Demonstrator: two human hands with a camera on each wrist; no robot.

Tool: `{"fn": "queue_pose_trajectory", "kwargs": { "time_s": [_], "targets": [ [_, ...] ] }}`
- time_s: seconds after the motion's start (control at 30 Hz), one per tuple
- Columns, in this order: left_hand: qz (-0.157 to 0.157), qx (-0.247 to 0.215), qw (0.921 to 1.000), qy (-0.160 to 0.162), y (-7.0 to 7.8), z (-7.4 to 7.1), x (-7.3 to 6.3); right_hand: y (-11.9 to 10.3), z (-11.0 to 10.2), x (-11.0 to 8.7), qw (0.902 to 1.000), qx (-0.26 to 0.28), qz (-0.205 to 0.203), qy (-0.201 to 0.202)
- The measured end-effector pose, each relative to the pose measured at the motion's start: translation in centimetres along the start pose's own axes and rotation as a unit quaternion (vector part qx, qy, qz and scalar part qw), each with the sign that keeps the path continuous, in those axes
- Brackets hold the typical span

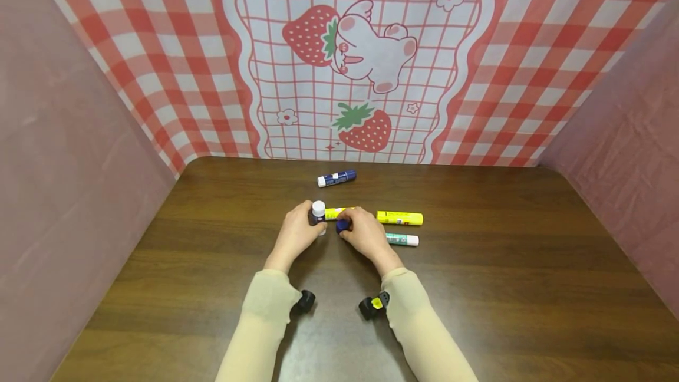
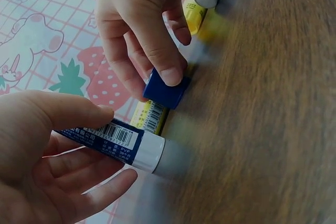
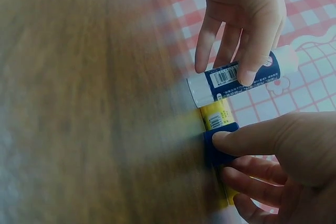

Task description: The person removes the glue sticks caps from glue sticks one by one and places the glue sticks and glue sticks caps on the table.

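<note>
My left hand [image 1: 294,233] grips a dark blue glue stick [image 1: 319,217] upright, thumb on one side and fingers on the other. Its ends are white, and a barcode label [image 2: 118,139] shows in the left wrist view. Just to the right, my right hand [image 1: 367,233] pinches a dark blue cap [image 3: 220,145] between thumb and fingers. The cap is apart from the glue stick, and the fingers partly cover it in the head view. A yellow glue stick [image 1: 334,213] lies behind both hands, partly hidden by the right one.
Another yellow glue stick [image 1: 400,218] lies right of the right hand, with a green one with a white end [image 1: 407,240] in front of it. Farther back lies a second blue glue stick [image 1: 336,178]. A strawberry-print cloth [image 1: 361,75] hangs behind the wooden table [image 1: 159,264].
</note>
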State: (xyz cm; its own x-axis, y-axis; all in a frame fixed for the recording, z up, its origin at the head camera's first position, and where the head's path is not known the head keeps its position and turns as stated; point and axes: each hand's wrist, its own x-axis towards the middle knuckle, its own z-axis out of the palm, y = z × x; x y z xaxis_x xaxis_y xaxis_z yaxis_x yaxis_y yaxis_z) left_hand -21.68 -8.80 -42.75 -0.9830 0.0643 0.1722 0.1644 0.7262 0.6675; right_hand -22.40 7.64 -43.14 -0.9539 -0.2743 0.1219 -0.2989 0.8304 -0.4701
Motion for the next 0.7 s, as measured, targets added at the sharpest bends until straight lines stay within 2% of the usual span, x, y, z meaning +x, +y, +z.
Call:
{"fn": "queue_pose_trajectory", "kwargs": {
  "time_s": [0.17,0.37,0.7],
  "targets": [
    [0.010,0.004,0.9999,0.007,-0.02,0.09,0.00,0.09,0.05,-0.02,1.0000,0.001,0.003,0.002],
    [0.003,0.002,1.0000,0.008,-0.01,0.13,-0.09,0.06,0.02,-0.09,1.0000,0.004,0.008,0.000],
    [0.005,-0.021,0.9997,-0.016,0.09,-0.44,-0.10,0.17,-0.37,-0.20,0.9998,0.007,0.013,-0.012]
  ]
}}
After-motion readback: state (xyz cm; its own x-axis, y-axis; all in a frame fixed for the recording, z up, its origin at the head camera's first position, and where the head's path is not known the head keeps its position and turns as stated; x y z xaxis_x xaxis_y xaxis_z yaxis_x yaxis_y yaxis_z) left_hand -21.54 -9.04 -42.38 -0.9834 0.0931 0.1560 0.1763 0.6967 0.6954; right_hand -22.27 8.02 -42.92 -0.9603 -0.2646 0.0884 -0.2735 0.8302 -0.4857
